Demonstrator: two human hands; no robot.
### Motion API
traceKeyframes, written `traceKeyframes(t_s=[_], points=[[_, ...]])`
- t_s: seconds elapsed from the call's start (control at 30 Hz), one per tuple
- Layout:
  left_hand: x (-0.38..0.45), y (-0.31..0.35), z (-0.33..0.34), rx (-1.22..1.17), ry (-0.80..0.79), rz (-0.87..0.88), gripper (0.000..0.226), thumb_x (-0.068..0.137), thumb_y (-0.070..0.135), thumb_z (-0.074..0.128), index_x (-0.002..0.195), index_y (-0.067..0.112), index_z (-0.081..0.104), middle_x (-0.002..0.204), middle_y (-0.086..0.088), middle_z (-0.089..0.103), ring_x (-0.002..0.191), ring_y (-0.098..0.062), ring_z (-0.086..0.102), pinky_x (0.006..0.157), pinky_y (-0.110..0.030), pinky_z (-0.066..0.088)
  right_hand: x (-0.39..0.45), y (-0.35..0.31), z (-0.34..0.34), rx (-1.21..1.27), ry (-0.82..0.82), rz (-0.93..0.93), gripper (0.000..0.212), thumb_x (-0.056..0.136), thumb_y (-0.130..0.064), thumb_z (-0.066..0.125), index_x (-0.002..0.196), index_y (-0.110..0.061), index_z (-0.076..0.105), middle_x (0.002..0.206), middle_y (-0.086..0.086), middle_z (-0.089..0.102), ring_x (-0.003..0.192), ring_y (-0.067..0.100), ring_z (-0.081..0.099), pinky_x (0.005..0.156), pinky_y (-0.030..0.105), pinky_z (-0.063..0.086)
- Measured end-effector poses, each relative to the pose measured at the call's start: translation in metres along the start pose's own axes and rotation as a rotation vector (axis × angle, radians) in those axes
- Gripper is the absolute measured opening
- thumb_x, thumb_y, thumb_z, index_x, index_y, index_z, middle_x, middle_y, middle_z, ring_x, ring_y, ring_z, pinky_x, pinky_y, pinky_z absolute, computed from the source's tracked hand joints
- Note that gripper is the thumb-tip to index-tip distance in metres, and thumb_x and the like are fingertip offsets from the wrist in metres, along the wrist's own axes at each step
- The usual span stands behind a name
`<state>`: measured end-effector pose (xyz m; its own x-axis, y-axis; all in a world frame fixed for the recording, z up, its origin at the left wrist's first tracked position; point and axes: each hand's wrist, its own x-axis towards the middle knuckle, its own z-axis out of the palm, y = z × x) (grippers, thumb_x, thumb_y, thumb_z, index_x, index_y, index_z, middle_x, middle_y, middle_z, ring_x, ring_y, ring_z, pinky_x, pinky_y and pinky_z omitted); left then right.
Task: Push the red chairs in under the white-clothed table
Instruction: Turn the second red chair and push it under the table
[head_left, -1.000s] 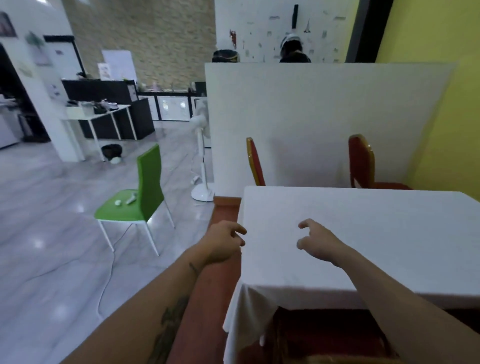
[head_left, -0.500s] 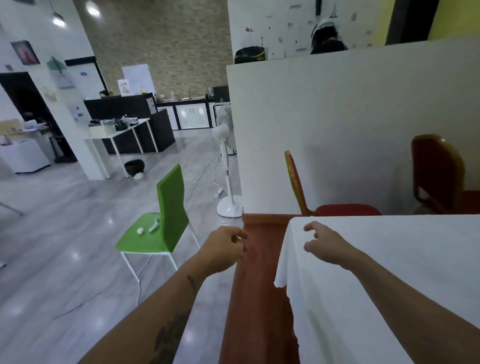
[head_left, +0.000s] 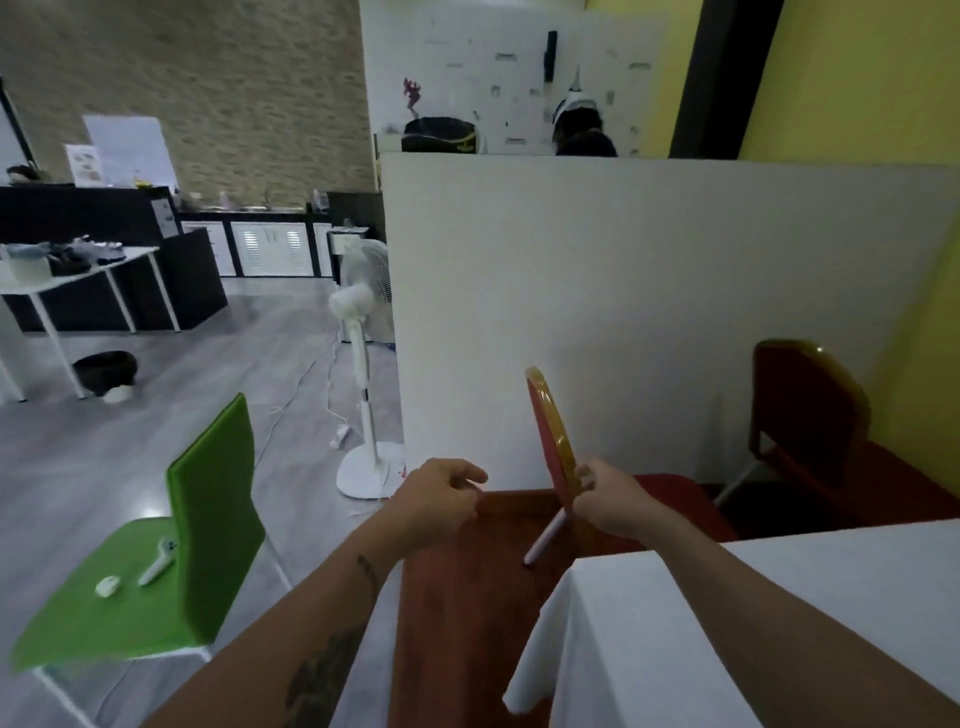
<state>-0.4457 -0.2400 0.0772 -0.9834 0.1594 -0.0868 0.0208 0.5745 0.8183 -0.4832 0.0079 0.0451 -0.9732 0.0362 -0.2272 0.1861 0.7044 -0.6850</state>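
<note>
The white-clothed table (head_left: 779, 597) fills the lower right, its corner hanging near me. A red chair (head_left: 545, 426) with a gold rim stands just beyond that corner, seen edge-on, its seat pointing right along the table's far side. My right hand (head_left: 613, 501) has its fingers curled around the lower edge of this chair's backrest. My left hand (head_left: 441, 499) hovers to the left of the chair, fingers loosely bent, holding nothing. A second red chair (head_left: 805, 415) stands farther right by the yellow wall, apart from the table.
A white partition (head_left: 623, 286) stands close behind both red chairs. A green chair (head_left: 213, 519) with small white items on its seat is at the left. A white standing fan (head_left: 363, 364) and its cable are on the grey floor. Red-brown flooring (head_left: 457, 597) runs beside the table.
I have moved forward and left around the table's corner. My right hand left the tabletop and reached the near red chair's backrest. My left hand stayed beside it.
</note>
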Motion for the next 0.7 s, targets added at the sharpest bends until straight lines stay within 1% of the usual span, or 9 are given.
traceKeyframes(t_s=[0.07, 0.13, 0.23, 0.33, 0.37, 0.47, 0.53, 0.6, 0.7], points=[[0.042, -0.003, -0.015, -0.02, -0.033, 0.001, 0.034, 0.089, 0.008, 0.054, 0.117, 0.019, 0.069, 0.104, -0.002, 0.074, 0.088, -0.012, 0.072, 0.081, -0.03, 0.06, 0.024, -0.015, -0.002, -0.015, 0.023, 0.03, 0.051, 0.087, -0.008, 0.061, 0.136, -0.016, 0.051, 0.131, 0.009, 0.056, 0.111, 0.023, 0.055, 0.089, 0.036, 0.055], [0.087, -0.002, -0.026, -0.034, -0.049, 0.022, 0.03, 0.092, 0.009, 0.054, 0.116, 0.022, 0.068, 0.108, -0.003, 0.073, 0.088, -0.013, 0.071, 0.079, -0.03, 0.06, 0.046, -0.023, -0.006, 0.0, 0.056, 0.073, 0.058, 0.087, -0.008, 0.059, 0.143, -0.013, 0.048, 0.139, 0.01, 0.054, 0.119, 0.025, 0.053, 0.091, 0.035, 0.051], [0.148, -0.002, -0.022, -0.036, -0.11, 0.048, 0.032, 0.092, 0.01, 0.054, 0.118, 0.02, 0.068, 0.108, -0.003, 0.073, 0.088, -0.014, 0.072, 0.079, -0.031, 0.06, 0.074, -0.025, -0.011, 0.008, 0.096, 0.14, 0.061, 0.089, -0.008, 0.056, 0.149, -0.01, 0.044, 0.144, 0.012, 0.051, 0.126, 0.029, 0.053, 0.087, 0.031, 0.047], [0.202, 0.0, -0.004, 0.028, -0.14, 0.073, 0.035, 0.09, 0.015, 0.053, 0.121, 0.022, 0.068, 0.112, -0.004, 0.072, 0.089, -0.016, 0.071, 0.075, -0.027, 0.057, 0.108, -0.015, -0.013, 0.026, 0.113, 0.196, 0.064, 0.089, -0.009, 0.058, 0.151, -0.011, 0.041, 0.145, 0.015, 0.05, 0.126, 0.031, 0.054, 0.072, 0.025, 0.047], [0.221, 0.001, 0.003, 0.055, -0.124, 0.08, 0.036, 0.089, 0.017, 0.052, 0.121, 0.022, 0.068, 0.115, -0.006, 0.071, 0.091, -0.018, 0.07, 0.076, -0.027, 0.057, 0.122, -0.012, -0.014, 0.027, 0.111, 0.204, 0.064, 0.089, -0.009, 0.058, 0.151, -0.011, 0.042, 0.145, 0.015, 0.05, 0.126, 0.031, 0.054, 0.071, 0.025, 0.046], [0.275, 0.008, 0.025, 0.106, -0.075, 0.07, 0.043, 0.086, 0.024, 0.05, 0.126, 0.019, 0.065, 0.12, -0.01, 0.068, 0.1, -0.026, 0.067, 0.091, -0.037, 0.056, 0.166, -0.002, -0.016, 0.02, 0.107, 0.215, 0.059, 0.088, -0.012, 0.059, 0.146, -0.013, 0.046, 0.136, 0.012, 0.054, 0.116, 0.026, 0.057, 0.081, 0.03, 0.05], [0.308, 0.011, 0.037, 0.142, -0.078, 0.049, 0.048, 0.086, 0.027, 0.05, 0.131, 0.018, 0.061, 0.124, -0.011, 0.066, 0.105, -0.029, 0.066, 0.095, -0.042, 0.054, 0.196, 0.003, -0.014, 0.004, 0.064, 0.232, 0.063, 0.086, -0.014, 0.06, 0.147, -0.016, 0.044, 0.133, 0.009, 0.053, 0.111, 0.023, 0.056, 0.081, 0.031, 0.051], [0.339, 0.009, 0.045, 0.186, -0.081, 0.061, 0.05, 0.088, 0.027, 0.051, 0.137, 0.018, 0.055, 0.127, -0.011, 0.065, 0.109, -0.029, 0.064, 0.097, -0.042, 0.052, 0.223, 0.006, -0.009, -0.005, 0.031, 0.246, 0.069, 0.084, -0.016, 0.063, 0.149, -0.018, 0.04, 0.128, 0.007, 0.051, 0.108, 0.022, 0.054, 0.08, 0.029, 0.049], [0.384, 0.004, 0.05, 0.351, -0.128, 0.228, 0.056, 0.088, 0.02, 0.056, 0.143, 0.019, 0.047, 0.139, -0.009, 0.055, 0.123, -0.029, 0.054, 0.101, -0.04, 0.048, 0.255, 0.008, -0.001, -0.007, 0.008, 0.258, 0.075, 0.078, -0.021, 0.067, 0.148, -0.017, 0.039, 0.124, 0.007, 0.053, 0.111, 0.025, 0.056, 0.083, 0.033, 0.05]])
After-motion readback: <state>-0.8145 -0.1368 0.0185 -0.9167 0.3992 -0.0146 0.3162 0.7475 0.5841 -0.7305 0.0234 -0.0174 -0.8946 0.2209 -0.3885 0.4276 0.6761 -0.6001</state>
